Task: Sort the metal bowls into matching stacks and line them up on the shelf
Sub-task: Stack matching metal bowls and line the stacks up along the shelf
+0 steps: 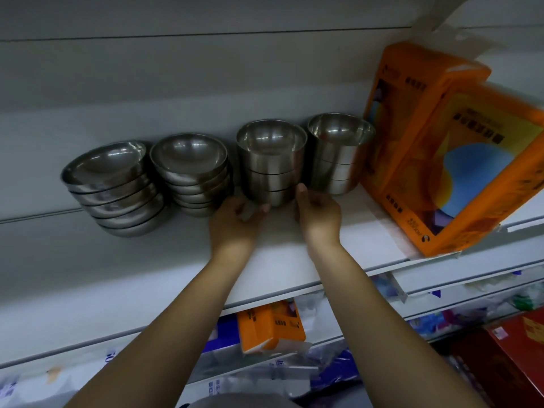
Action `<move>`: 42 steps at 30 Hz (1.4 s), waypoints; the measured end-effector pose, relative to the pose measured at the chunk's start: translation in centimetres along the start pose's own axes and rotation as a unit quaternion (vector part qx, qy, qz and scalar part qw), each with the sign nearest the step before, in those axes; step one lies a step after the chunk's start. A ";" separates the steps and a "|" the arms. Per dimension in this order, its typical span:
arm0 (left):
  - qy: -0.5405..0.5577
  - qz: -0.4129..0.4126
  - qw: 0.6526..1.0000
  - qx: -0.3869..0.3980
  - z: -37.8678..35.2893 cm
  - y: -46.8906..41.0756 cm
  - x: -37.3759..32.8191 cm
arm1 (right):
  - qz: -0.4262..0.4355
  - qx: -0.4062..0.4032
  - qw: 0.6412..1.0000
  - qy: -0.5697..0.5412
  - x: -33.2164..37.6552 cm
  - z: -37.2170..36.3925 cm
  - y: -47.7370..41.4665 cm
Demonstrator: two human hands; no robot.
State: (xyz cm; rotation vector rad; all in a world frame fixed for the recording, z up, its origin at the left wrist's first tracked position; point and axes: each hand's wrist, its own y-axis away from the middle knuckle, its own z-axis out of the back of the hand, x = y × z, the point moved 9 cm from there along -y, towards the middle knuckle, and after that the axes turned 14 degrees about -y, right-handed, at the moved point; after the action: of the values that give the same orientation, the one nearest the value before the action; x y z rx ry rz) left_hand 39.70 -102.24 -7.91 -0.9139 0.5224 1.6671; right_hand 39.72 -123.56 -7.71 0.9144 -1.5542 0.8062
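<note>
Four stacks of metal bowls stand in a row along the far side of the white shelf (294, 260). The two on the left, the first stack (112, 187) and second stack (194, 175), are wide shallow bowls. The third stack (270, 166) and fourth stack (338, 154) are narrower, deeper bowls. The left hand (235, 219) curls its fingers to the foot of the third stack, fingertips touching the bottom bowl. The right hand (318, 213) lays its thumb upright against that bowl's right side; its other fingers are hidden, so I cannot tell whether they wrap round. Orange boxes (485, 178) lean just right of the fourth stack.
</note>
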 end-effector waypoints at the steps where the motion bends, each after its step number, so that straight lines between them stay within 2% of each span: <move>1: -0.008 0.007 1.000 -0.011 1.3 0.4 1.1 | -0.006 0.003 1.000 -0.013 -0.2 -0.1 0.7; 5: -0.065 0.039 0.993 -0.087 8.6 1.7 5.6 | -0.033 0.070 0.997 -0.031 -0.6 -3.3 3.9; 9: -0.051 0.106 0.974 -0.195 15.1 2.5 8.9 | -0.040 0.163 0.986 0.010 -0.1 -8.8 6.9; 11: -0.068 0.128 0.965 -0.218 16.9 2.2 10.4 | -0.041 0.205 0.977 0.028 -0.1 -11.6 8.4; 13: -0.060 0.129 0.968 -0.206 17.9 1.3 11.8 | -0.047 0.258 0.964 0.039 -0.6 -14.5 10.0; 16: 0.001 0.080 0.987 -0.142 18.5 -0.8 12.7 | -0.063 0.311 0.948 0.024 -1.5 -18.3 12.2; 19: 0.026 0.024 0.996 -0.084 18.8 -2.6 13.1 | -0.023 0.344 0.937 0.065 -1.7 -21.1 13.6; 22: 0.039 0.008 0.997 -0.073 19.5 -3.4 14.2 | -0.002 0.334 0.939 0.076 -1.7 -22.5 14.0; 28: 0.066 0.006 0.995 -0.069 21.4 -4.4 16.8 | -0.036 0.346 0.936 0.046 -2.8 -24.6 15.1; 35: 0.038 0.005 0.997 -0.067 22.8 -4.2 17.2 | 0.002 0.347 0.931 0.114 -2.7 -24.9 15.7; 39: -0.038 0.084 0.989 -0.112 22.6 -2.1 16.9 | 0.016 0.272 0.956 0.110 -1.9 -21.5 14.0; 42: -0.070 0.081 0.988 -0.115 21.2 -0.6 15.8 | 0.073 0.225 0.956 0.173 -0.6 -17.6 12.2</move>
State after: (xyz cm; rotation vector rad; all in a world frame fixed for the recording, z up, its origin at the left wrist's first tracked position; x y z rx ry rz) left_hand 32.45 -76.85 -7.49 -0.9300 0.3196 1.9534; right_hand 37.10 -102.41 -5.73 0.9228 -1.1570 1.3869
